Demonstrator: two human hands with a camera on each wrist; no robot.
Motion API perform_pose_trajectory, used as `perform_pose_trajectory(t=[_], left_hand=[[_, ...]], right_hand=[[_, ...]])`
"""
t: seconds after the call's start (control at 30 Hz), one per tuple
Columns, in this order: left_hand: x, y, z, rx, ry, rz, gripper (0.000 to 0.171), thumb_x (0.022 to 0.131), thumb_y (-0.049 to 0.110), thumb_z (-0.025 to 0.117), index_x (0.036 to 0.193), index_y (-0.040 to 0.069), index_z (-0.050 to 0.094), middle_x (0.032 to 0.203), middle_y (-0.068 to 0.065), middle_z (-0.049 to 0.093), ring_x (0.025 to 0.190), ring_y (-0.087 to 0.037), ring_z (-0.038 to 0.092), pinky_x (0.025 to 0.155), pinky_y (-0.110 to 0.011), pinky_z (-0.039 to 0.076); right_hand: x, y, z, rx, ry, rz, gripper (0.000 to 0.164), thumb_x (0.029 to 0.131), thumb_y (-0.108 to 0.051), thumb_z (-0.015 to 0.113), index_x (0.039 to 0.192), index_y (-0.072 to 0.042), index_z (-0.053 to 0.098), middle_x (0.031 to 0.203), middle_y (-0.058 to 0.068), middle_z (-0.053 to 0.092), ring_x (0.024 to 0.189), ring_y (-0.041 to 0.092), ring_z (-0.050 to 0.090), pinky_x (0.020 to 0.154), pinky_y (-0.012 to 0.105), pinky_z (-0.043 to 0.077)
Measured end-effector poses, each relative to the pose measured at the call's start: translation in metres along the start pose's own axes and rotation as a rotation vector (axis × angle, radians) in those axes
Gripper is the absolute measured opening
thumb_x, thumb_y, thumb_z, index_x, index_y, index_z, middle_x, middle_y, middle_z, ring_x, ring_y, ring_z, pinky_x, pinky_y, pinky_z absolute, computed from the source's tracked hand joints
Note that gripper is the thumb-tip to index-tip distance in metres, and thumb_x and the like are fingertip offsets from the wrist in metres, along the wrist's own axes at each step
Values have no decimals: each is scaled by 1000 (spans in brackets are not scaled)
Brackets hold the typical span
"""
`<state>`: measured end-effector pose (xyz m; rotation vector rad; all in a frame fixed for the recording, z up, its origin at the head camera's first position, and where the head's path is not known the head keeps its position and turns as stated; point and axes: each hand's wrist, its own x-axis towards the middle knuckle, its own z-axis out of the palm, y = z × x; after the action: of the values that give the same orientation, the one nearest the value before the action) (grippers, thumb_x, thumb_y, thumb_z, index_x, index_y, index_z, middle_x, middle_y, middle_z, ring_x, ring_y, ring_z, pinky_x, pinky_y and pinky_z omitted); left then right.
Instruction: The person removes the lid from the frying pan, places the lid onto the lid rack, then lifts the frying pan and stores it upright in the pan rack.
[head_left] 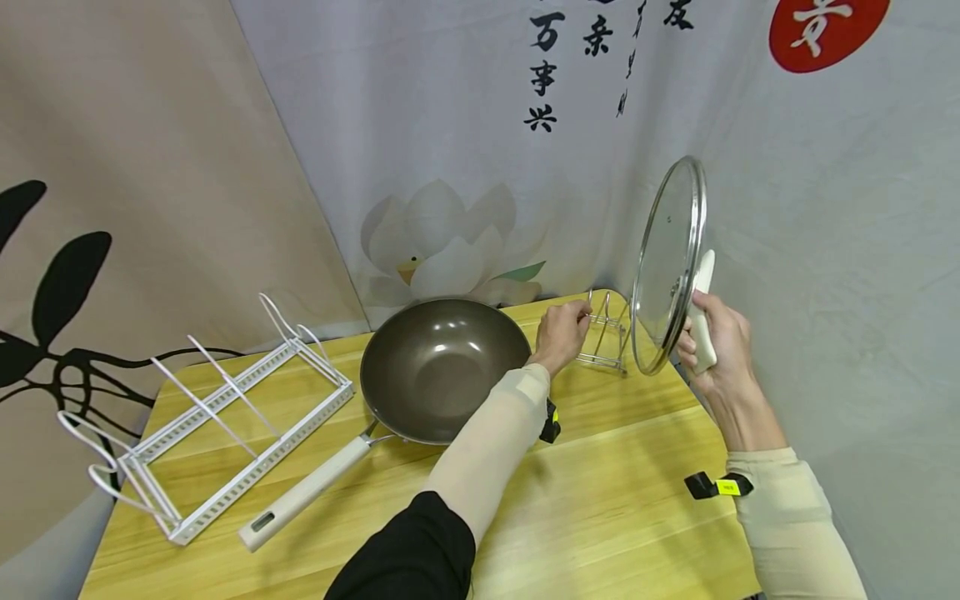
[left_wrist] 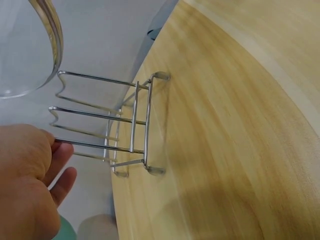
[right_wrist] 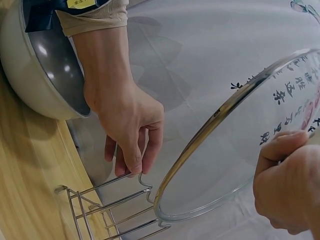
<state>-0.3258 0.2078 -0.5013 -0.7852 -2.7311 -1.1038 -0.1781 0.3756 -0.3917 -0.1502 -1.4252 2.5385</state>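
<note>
A small metal wire rack stands at the table's far right corner. My left hand reaches across the pan and pinches the end of one of the rack's wire loops between thumb and fingers, as the right wrist view shows. With my right hand I grip the cream handle of a glass lid. The lid is held up on edge, its metal rim overlapping the rack's loops in the right wrist view.
A brown wok with a cream handle sits mid-table. To its left lies a white rack with upright wires. Behind the wooden table hangs a printed curtain; a pale wall surface borders the right side.
</note>
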Motion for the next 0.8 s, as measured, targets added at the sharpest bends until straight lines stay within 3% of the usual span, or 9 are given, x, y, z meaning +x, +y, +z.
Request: perform_pose_trajectory(t=[0.8], left_hand=[[-2, 1, -2, 13, -11, 9, 21, 107, 27, 57, 122, 24, 72, 111, 4, 79, 74, -6, 67, 62, -18, 50]], right_hand=[[10, 4, 7, 6, -14, 41, 37, 105, -22, 60, 127, -2, 38, 67, 0, 55, 43, 9, 47, 31, 20, 36]])
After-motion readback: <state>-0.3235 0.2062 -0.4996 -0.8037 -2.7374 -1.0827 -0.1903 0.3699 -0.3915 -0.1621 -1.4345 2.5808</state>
